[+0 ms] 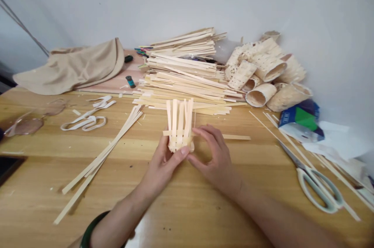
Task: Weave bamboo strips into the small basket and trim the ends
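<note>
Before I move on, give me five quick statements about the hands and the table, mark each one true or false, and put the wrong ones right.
1. The left hand holds the small woven piece. True.
2. The right hand is gripping the scissors. False: the scissors lie on the table, and that hand's fingers are at the right edge of the woven piece.
3. The small spool sits to the right of the beige cloth. True.
4. The woven piece's long strips are folded down flat. False: they stand up from its base.
5. The woven tubes are piled at the back right. True.
</note>
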Tool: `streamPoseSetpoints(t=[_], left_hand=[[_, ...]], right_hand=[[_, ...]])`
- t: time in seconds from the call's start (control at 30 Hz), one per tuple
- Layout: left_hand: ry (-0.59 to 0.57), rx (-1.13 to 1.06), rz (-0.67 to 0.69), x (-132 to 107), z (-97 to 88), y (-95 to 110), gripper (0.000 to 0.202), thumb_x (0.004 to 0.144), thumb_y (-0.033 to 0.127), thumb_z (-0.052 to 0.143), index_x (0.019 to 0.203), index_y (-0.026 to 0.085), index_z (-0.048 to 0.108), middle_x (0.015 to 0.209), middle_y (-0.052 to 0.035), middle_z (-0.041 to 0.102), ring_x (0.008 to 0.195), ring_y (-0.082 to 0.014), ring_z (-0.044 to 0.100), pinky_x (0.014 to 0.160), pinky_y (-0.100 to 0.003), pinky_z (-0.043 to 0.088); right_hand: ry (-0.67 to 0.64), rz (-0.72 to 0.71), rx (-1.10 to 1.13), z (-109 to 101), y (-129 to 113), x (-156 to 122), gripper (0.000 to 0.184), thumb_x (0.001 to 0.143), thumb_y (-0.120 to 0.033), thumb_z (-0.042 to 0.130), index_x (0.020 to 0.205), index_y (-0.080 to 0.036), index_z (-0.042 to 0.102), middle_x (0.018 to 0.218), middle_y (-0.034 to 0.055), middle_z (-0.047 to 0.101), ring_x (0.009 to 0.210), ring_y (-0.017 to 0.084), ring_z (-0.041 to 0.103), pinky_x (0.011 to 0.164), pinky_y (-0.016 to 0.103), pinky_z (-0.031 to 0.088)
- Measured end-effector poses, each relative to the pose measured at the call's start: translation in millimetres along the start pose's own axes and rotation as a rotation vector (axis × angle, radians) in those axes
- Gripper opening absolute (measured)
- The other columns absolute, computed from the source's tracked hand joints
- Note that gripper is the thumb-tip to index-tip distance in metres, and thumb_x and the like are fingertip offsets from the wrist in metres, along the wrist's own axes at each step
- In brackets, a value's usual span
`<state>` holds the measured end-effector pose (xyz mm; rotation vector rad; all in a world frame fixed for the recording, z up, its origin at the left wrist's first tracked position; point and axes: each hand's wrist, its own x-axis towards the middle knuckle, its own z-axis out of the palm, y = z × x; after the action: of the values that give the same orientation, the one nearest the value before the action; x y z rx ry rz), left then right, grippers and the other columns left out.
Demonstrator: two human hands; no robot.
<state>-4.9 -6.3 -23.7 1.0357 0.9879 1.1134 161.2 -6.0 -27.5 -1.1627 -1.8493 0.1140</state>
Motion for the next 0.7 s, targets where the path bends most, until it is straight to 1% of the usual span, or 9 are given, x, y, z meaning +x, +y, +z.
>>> streamPoseSetpoints(t=[0.07, 0.1, 0.13, 0.17, 0.23, 0.33, 0.4, 0.57, 0.7], left_hand=[[0.044, 0.029, 0.076, -2.2, -0.4, 0.6, 0.081, 0.087, 0.042, 0.079, 0.157, 0.037, 0.039, 0.161, -0.0099, 0.049, 0.141, -0.0276, 0.055, 0.11, -0.04, 0.052], [0.059, 0.069, 0.112, -3.0, -1.4, 0.5, 0.088, 0.087, 0.039, 0.079, 0.161, 0.042, 0.03, 0.168, -0.0084, 0.038, 0.146, -0.0278, 0.05, 0.11, -0.041, 0.052], [0.057, 0.121, 0.14, -3.3, -3.0, 0.0, 0.09, 0.087, 0.037, 0.079, 0.161, 0.046, 0.028, 0.172, -0.0072, 0.03, 0.149, -0.0287, 0.046, 0.11, -0.042, 0.053], [0.041, 0.172, 0.159, -3.2, -5.1, -0.9, 0.086, 0.088, 0.035, 0.079, 0.16, 0.046, 0.033, 0.172, -0.0066, 0.027, 0.151, -0.0301, 0.042, 0.11, -0.043, 0.053], [0.002, 0.236, 0.162, -1.2, -10.1, -3.4, 0.068, 0.089, 0.035, 0.078, 0.151, 0.041, 0.051, 0.167, -0.0073, 0.034, 0.151, -0.0317, 0.042, 0.109, -0.043, 0.054], [-0.011, 0.237, 0.136, 4.1, -17.0, -4.4, 0.048, 0.087, 0.037, 0.079, 0.134, 0.036, 0.068, 0.152, -0.0081, 0.047, 0.133, -0.029, 0.06, 0.101, -0.039, 0.06], [-0.006, 0.25, 0.132, 7.2, -20.3, -0.8, 0.044, 0.086, 0.037, 0.079, 0.13, 0.035, 0.071, 0.146, -0.007, 0.05, 0.122, -0.0254, 0.066, 0.099, -0.038, 0.062], [-0.001, 0.37, 0.125, 9.7, -23.5, 11.1, 0.035, 0.084, 0.037, 0.081, 0.118, 0.034, 0.076, 0.13, -0.0059, 0.056, 0.12, -0.0253, 0.064, 0.087, -0.035, 0.067], [0.022, 0.336, 0.152, 9.6, -24.9, 9.4, 0.03, 0.08, 0.035, 0.085, 0.109, 0.033, 0.078, 0.127, -0.0033, 0.054, 0.105, -0.0202, 0.069, 0.077, -0.03, 0.068]], right_hand=[[0.007, 0.039, 0.019, -1.3, 3.7, 0.2, 0.047, 0.091, -0.029, 0.073, 0.134, -0.025, 0.057, 0.122, 0.012, 0.067, 0.116, 0.029, 0.065, 0.101, 0.048, 0.058], [0.007, 0.047, 0.025, -2.0, 5.2, 0.6, 0.047, 0.09, -0.028, 0.073, 0.135, -0.026, 0.057, 0.122, 0.0119, 0.066, 0.116, 0.029, 0.065, 0.1, 0.047, 0.058], [0.002, 0.05, 0.031, -2.6, 6.6, 1.1, 0.048, 0.09, -0.028, 0.073, 0.135, -0.026, 0.057, 0.123, 0.0117, 0.066, 0.116, 0.029, 0.064, 0.1, 0.047, 0.058], [-0.009, 0.052, 0.037, -3.0, 7.7, 1.7, 0.049, 0.089, -0.027, 0.073, 0.136, -0.026, 0.057, 0.123, 0.0116, 0.066, 0.117, 0.029, 0.064, 0.101, 0.047, 0.058], [-0.047, 0.06, 0.052, -3.3, 9.4, 2.7, 0.05, 0.089, -0.026, 0.073, 0.136, -0.026, 0.056, 0.124, 0.0113, 0.066, 0.118, 0.029, 0.063, 0.102, 0.048, 0.057], [-0.101, 0.078, 0.071, -3.5, 11.1, 3.6, 0.048, 0.088, -0.028, 0.074, 0.133, -0.027, 0.058, 0.121, 0.0107, 0.065, 0.115, 0.029, 0.064, 0.1, 0.048, 0.057], [-0.135, 0.087, 0.084, -4.1, 12.0, 4.1, 0.046, 0.088, -0.028, 0.075, 0.13, -0.027, 0.059, 0.12, 0.0105, 0.065, 0.113, 0.028, 0.064, 0.099, 0.047, 0.058], [-0.19, 0.053, 0.102, -5.5, 13.6, 4.5, 0.046, 0.088, -0.028, 0.076, 0.13, -0.028, 0.057, 0.121, 0.0095, 0.065, 0.116, 0.028, 0.064, 0.103, 0.048, 0.055], [-0.196, 0.041, 0.116, -4.0, 15.2, 3.5, 0.041, 0.09, -0.028, 0.073, 0.127, -0.029, 0.058, 0.119, 0.0089, 0.066, 0.115, 0.028, 0.064, 0.107, 0.049, 0.053]])
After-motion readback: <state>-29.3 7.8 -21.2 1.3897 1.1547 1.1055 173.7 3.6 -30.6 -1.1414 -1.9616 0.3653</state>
